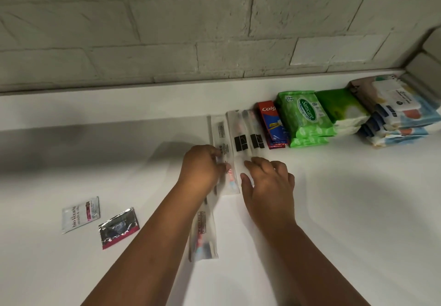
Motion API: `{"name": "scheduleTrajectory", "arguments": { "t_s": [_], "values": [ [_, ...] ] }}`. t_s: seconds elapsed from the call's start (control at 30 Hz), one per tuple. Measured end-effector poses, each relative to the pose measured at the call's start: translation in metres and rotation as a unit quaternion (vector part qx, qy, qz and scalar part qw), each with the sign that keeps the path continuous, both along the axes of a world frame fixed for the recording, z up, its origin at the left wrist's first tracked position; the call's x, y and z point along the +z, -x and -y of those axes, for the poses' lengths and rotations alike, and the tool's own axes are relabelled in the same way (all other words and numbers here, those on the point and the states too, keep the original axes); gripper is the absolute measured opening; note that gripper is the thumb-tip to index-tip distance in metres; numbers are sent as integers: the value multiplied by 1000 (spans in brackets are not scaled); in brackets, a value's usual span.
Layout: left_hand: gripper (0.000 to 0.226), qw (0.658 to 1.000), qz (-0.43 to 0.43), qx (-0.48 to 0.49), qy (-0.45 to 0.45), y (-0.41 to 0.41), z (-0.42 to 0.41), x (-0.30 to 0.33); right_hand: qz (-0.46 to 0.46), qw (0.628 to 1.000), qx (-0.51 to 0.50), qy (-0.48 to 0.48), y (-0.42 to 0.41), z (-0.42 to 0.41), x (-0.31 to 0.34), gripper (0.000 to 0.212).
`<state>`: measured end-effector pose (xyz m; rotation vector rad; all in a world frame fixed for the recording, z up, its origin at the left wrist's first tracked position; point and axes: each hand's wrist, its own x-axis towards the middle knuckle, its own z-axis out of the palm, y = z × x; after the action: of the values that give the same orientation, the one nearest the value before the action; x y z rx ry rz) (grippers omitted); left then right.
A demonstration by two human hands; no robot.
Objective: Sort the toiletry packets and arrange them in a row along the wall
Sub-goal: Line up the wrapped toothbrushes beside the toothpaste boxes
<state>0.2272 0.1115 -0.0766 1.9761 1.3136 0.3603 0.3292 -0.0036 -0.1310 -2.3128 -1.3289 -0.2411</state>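
Note:
Three clear toothbrush packets (238, 136) lie side by side on the white counter (346, 210), next to a red Colgate box (270, 124). My left hand (201, 166) pinches the near end of the leftmost packet (220, 133). My right hand (268, 181) rests with spread fingers on the near ends of the other packets. One more toothbrush packet (204, 234) lies nearer, partly under my left forearm. Two sachets lie at the left: a white one (80, 213) and a silver one (118, 228).
Along the brick wall (214, 31) to the right stand green Sanicare wipe packs (305, 117), a green-and-white pack (343, 110) and a stack of blue-and-white wipe packs (396, 112) in the corner.

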Motion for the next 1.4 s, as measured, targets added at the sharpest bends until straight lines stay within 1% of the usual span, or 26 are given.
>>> {"name": "scheduleTrajectory", "arguments": {
  "t_s": [0.13,0.33,0.47,0.57,0.63,0.7,0.77,0.83,0.9,0.97,1.07,1.13,1.17,1.2,1.27,1.33,1.4],
  "values": [
    [41,1000,5,10,4,-4,-4,0,-5,1000,-2,3,0,0,-1,30],
    [41,1000,-5,-6,9,-11,-16,-1,-10,1000,1,4,0,-1,-2,30],
    [44,999,-23,-24,-2,-12,-18,0,-9,1000,0,-2,0,-1,-2,29],
    [49,999,-20,-16,-42,-4,-15,4,-13,1000,0,-6,-1,0,-4,31],
    [41,997,-7,9,-82,11,-13,10,-19,1000,-4,-17,-1,0,-4,33],
    [25,995,-20,29,-96,32,-8,14,-20,999,-5,-39,0,1,-1,32],
    [15,996,-40,50,-63,53,1,15,-14,998,-1,-65,3,5,3,27],
    [17,996,-47,77,-2,71,15,12,-22,996,11,-81,12,11,7,22],
    [23,994,-44,91,50,83,32,8,-50,996,33,-69,28,18,9,22],
    [26,992,-35,90,76,87,45,5,-76,994,62,-43,48,25,8,28],
    [21,993,-28,94,70,88,57,5,-128,988,87,-11,75,31,12,37],
    [17,992,-21,96,77,86,60,4,-174,981,82,35,82,30,16,43],
    [16,991,-7,101,85,88,63,4,-202,975,79,58,84,30,18,38],
    [15,990,8,106,96,88,64,2,-233,967,75,70,84,30,19,29],
    [12,984,43,115,129,92,69,1,-295,951,64,73,84,30,23,14],
    [11,972,86,126,179,97,72,4,-360,928,68,74,83,32,32,11],
    [10,952,139,143,231,104,73,11,-436,895,80,57,83,34,40,14]
  ]
}}
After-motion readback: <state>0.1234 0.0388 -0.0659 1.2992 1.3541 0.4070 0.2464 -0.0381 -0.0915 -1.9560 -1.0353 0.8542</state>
